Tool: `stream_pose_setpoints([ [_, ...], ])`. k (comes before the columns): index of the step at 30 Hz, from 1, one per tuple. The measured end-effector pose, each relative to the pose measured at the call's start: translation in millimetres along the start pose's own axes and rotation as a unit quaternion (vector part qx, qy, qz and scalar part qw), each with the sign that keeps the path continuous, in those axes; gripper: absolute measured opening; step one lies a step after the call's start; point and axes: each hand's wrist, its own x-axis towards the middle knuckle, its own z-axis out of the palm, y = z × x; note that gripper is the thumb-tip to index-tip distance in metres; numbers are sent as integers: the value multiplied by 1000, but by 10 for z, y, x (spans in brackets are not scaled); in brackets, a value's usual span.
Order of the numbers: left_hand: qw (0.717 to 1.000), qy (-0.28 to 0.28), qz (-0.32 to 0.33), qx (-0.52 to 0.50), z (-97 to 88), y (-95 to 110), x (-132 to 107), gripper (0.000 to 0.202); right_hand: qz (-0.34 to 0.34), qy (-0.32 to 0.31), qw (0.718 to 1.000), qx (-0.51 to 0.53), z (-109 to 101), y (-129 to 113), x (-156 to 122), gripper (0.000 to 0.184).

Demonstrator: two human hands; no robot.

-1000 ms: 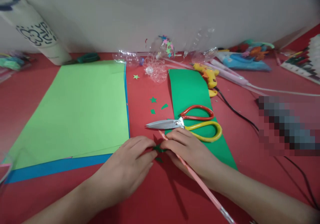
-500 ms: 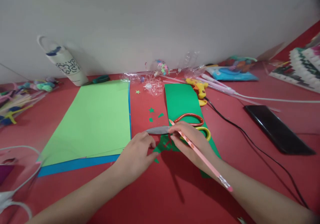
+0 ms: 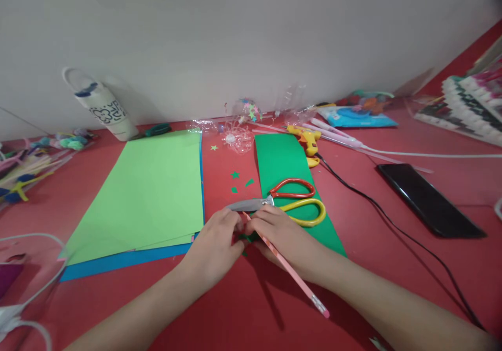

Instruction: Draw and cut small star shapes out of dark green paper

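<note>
My right hand (image 3: 276, 230) grips a pink pencil (image 3: 288, 268), its point to the far left and its eraser end towards me. Beside it, my left hand (image 3: 217, 236) has its fingers curled in, with the fingertips close to those of the right. What the left fingers hold, if anything, is hidden. Just beyond both hands lie scissors (image 3: 267, 202) with one red and one yellow handle, partly on a dark green sheet (image 3: 280, 155). Small green paper pieces (image 3: 250, 182) and a green star (image 3: 235, 175) rest on the red table.
Light green paper (image 3: 157, 183) lies over blue paper (image 3: 129, 262) on the left. A white bottle (image 3: 112, 115) stands by the wall. To the right are a yellow glue gun (image 3: 308, 139), its black cord, a dark phone (image 3: 429, 199) and a blue packet (image 3: 356, 118).
My right hand has moved left and down with the pencil, off the scissors and up to the left hand. The scissors' handles are now uncovered. The left hand has barely moved.
</note>
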Motion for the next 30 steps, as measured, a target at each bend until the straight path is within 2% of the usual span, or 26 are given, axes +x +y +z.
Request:
stream_pose_setpoints([
  [7, 1000, -11, 7, 4, 9, 8, 6, 17, 36, 2, 999, 11, 43, -27, -10, 33],
  [17, 1000, -6, 9, 16, 12, 7, -44, 17, 99, -2, 995, -29, 12, -167, 56, 26],
  [27, 999, 9, 22, 25, 65, 22, -43, 20, 107, 2, 992, -67, 10, -233, 73, 28],
  [30, 999, 13, 31, 33, 61, 18, -57, 17, 118, 18, 988, -98, -69, -190, 94, 26],
])
